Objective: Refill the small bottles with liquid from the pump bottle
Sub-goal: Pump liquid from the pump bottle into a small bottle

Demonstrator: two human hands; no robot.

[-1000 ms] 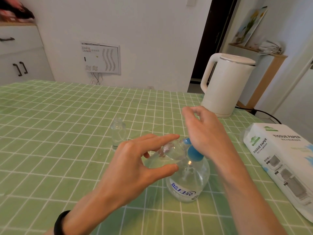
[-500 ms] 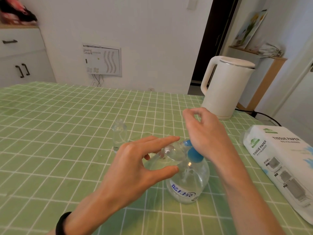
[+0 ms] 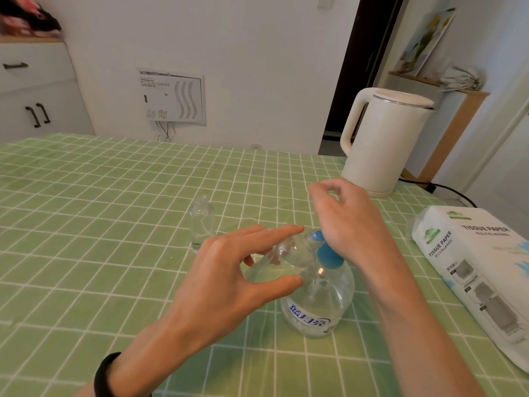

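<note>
A big table (image 3: 86, 224) with a green checked cloth fills most of the view. At about 1 o'clock on it stands a white kettle (image 3: 383, 144). At 3 o'clock lies a white pack of tissue paper (image 3: 481, 270).

Near the middle, a bit toward 5 o'clock, stands the clear pump bottle (image 3: 317, 305) with a blue pump top (image 3: 329, 255). There is clear liquid inside it.

The left hand (image 3: 229, 285) holds a small clear bottle (image 3: 286, 256), tipped on its side, between the thumb and the first finger. The other fingers are spread loose. The small bottle's mouth is right by the blue spout.

The right hand (image 3: 349, 222) rests its heel on the blue pump top. Its fingers are curled up loosely and hold nothing.

Another small bottle (image 3: 201, 222) stands upright at 10 o'clock from the pump bottle, near it but not touching. A black band (image 3: 104, 376) is on the left wrist.
</note>
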